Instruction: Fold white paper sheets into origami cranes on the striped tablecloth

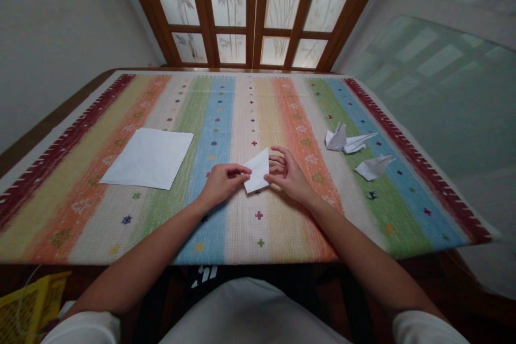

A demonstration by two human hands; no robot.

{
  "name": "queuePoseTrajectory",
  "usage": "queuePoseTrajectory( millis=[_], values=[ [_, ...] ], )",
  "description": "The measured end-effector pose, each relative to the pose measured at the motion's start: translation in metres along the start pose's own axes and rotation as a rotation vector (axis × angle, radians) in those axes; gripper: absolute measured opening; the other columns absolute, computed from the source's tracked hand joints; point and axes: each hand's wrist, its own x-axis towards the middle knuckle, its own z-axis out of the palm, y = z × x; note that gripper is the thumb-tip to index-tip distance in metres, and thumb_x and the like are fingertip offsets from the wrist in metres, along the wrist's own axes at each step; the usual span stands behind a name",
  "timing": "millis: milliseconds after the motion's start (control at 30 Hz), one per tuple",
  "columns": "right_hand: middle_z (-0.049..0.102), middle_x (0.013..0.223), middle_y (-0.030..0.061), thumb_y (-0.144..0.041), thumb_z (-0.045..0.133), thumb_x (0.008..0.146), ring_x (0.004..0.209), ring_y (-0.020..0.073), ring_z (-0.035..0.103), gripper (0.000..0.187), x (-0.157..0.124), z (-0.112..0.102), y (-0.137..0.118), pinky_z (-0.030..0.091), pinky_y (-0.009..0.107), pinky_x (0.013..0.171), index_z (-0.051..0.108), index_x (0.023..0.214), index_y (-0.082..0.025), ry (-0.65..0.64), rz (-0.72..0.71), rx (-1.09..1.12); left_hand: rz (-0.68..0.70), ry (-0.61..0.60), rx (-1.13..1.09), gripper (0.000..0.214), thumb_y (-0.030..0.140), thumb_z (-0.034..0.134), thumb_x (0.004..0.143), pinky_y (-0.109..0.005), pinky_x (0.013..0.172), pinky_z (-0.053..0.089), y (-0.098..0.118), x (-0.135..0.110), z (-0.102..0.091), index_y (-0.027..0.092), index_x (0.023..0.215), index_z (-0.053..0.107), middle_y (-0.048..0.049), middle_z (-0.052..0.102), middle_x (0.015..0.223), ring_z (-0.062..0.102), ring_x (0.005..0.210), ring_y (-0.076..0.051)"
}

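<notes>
A small folded piece of white paper (pixel 257 171) is held just above the striped tablecloth in front of me, with a pointed corner toward the far side. My left hand (pixel 226 183) pinches its left edge between thumb and fingers. At the right edge, my right hand (pixel 291 176) has its thumb on the paper; the index finger is lifted and the other fingers curl beside and partly behind the sheet. Three folded white paper cranes lie to the right: one upright (pixel 336 137), one touching it (pixel 358 142), and one nearer me (pixel 374 167).
To the left lies a stack of square white paper (pixel 148 158). A striped tablecloth (pixel 258 231) covers the table. Beyond its far edge stand wooden doors with patterned glass panes (pixel 230 3). A yellow plastic basket (pixel 32 303) is below the table at the lower left.
</notes>
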Motion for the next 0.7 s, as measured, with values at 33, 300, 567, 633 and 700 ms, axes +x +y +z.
queuePoseTrajectory(
  millis=[33, 300, 567, 633, 700],
  values=[
    [0.068, 0.136, 0.0122, -0.028, 0.085, 0.075, 0.089, 0.0175, 0.072, 0.078, 0.0001, -0.0002, 0.0005, 0.063, 0.032, 0.075, 0.049, 0.144, -0.03, 0.001, 0.009, -0.017, 0.008, 0.006, 0.039, 0.02, 0.033, 0.074, 0.089, -0.027, 0.062, 0.051, 0.0004, 0.0, 0.0003, 0.017, 0.099, 0.081, -0.0041, 0.076, 0.075, 0.066, 0.065, -0.016],
    [0.077, 0.116, 0.0111, -0.017, 0.066, 0.088, 0.096, 0.0209, 0.073, 0.05, -0.0018, -0.0034, -0.0012, 0.06, 0.036, 0.081, 0.059, 0.137, -0.023, -0.054, -0.08, -0.297, 0.144, 0.054, 0.337, 0.019, 0.019, 0.073, 0.086, -0.03, 0.074, 0.053, 0.0033, 0.0, -0.0002, 0.019, 0.105, 0.074, -0.0035, 0.075, 0.09, 0.066, 0.075, -0.017],
    [0.071, 0.108, 0.0076, -0.016, 0.081, 0.077, 0.087, 0.0213, 0.063, 0.063, -0.0002, -0.0023, -0.0024, 0.055, 0.039, 0.085, 0.066, 0.137, -0.025, -0.027, -0.172, -0.515, 0.174, 0.052, 0.373, 0.033, 0.013, 0.073, 0.081, -0.031, 0.074, 0.052, -0.002, 0.0027, -0.0011, 0.02, 0.113, 0.075, -0.0028, 0.075, 0.091, 0.062, 0.07, -0.016],
    [0.071, 0.098, 0.0039, -0.013, 0.077, 0.078, 0.077, 0.0184, 0.061, 0.07, -0.0012, -0.0019, -0.0036, 0.053, 0.035, 0.077, 0.06, 0.145, -0.025, -0.054, -0.138, -0.472, 0.172, 0.036, 0.353, 0.03, 0.011, 0.071, 0.081, -0.029, 0.072, 0.05, -0.001, 0.0028, -0.002, 0.02, 0.109, 0.075, -0.0018, 0.074, 0.088, 0.06, 0.069, -0.015],
    [0.07, 0.092, 0.0022, -0.012, 0.072, 0.081, 0.072, 0.0171, 0.059, 0.059, -0.0025, -0.002, -0.0049, 0.05, 0.032, 0.071, 0.064, 0.138, -0.024, -0.09, -0.149, -0.45, 0.166, 0.016, 0.339, 0.02, 0.011, 0.07, 0.082, -0.028, 0.07, 0.049, -0.0003, 0.003, -0.0034, 0.019, 0.1, 0.074, -0.0009, 0.072, 0.083, 0.058, 0.066, -0.014]
  ],
)
